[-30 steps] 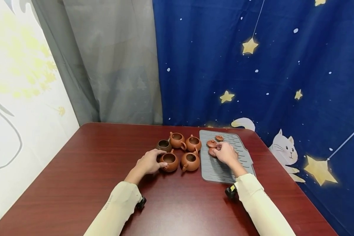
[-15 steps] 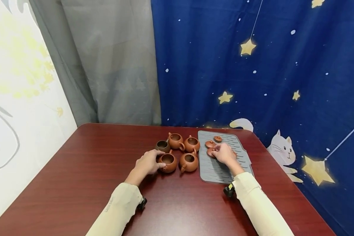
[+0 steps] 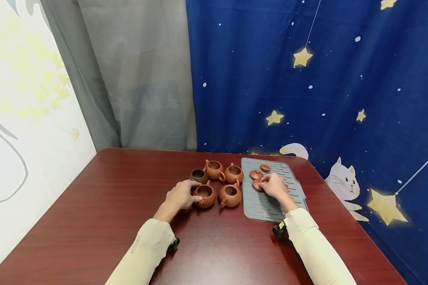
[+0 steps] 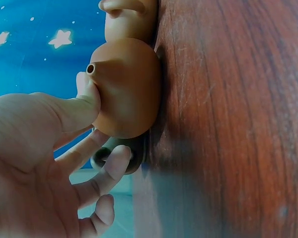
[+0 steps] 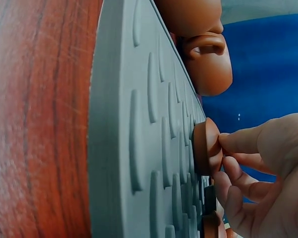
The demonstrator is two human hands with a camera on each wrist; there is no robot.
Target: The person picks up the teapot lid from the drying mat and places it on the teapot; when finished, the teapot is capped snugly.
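Together, a left hand [image 3: 181, 194] grips a clay teapot [image 3: 207, 202] while a right hand [image 3: 274, 185] pinches a lid [image 3: 256, 185] on a grey mat [image 3: 256, 208].
Three other teapots [image 3: 231, 200] and a dark pot [image 3: 195, 178] crowd close; the right hand partly hides another brown piece [image 3: 286, 187], two more lids [image 3: 255, 175] lying beyond, before a starry curtain [image 3: 242, 79].

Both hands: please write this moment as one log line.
left hand: grips lidless teapot | right hand: pinches lid | lid lifted: unclear | mat: bears other lids

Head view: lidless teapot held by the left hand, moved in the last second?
No. The lidless teapot at the left hand shows no visible shift either way against the ridged grey mat.
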